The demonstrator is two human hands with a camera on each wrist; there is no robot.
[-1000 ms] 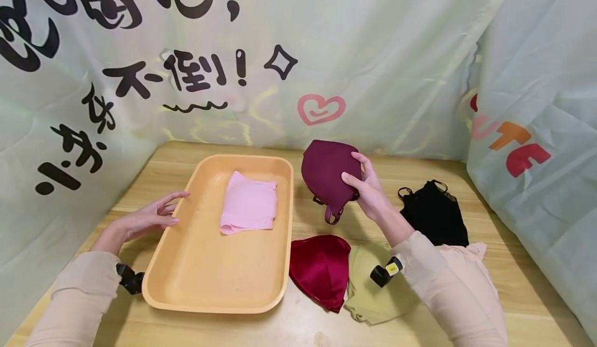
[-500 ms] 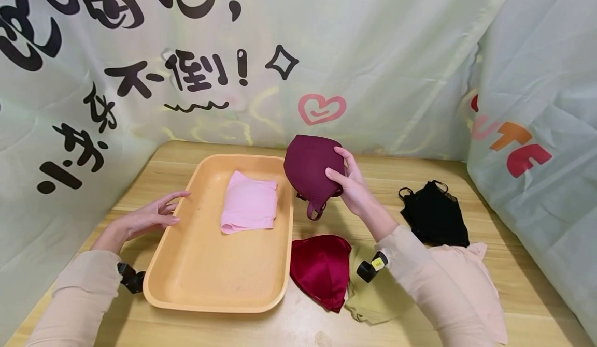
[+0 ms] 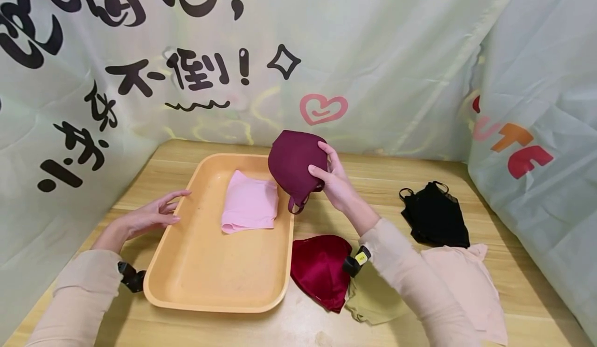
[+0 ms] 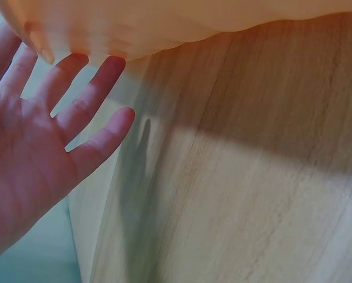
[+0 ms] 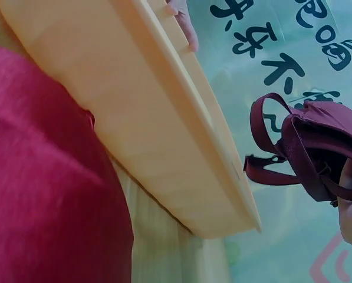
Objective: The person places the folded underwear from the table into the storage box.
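Observation:
A folded dark purple bra (image 3: 296, 161) is held up by my right hand (image 3: 338, 181), thumb on the near side, over the right rim of an orange tray (image 3: 219, 279). Its straps hang below the cup, as the right wrist view shows the bra (image 5: 335, 124) from beneath. My left hand (image 3: 151, 216) rests with loosely spread fingers against the tray's left rim. In the left wrist view the fingertips (image 4: 114, 63) touch the tray's outer wall (image 4: 164, 23). A folded pink garment (image 3: 250, 202) lies inside the tray towards the back.
Right of the tray, a shiny red bra (image 3: 322, 272) lies beside a folded yellow-green garment (image 3: 375, 298). Farther right are a black strapped top (image 3: 436, 216) and a pale pink garment (image 3: 471, 285). Printed cloth (image 3: 396, 67) encloses the wooden table (image 3: 322, 331) at the back and sides.
My right hand has carried the purple bra leftward and slightly up, from the table side to above the tray's right rim. The left hand and the tray stay put.

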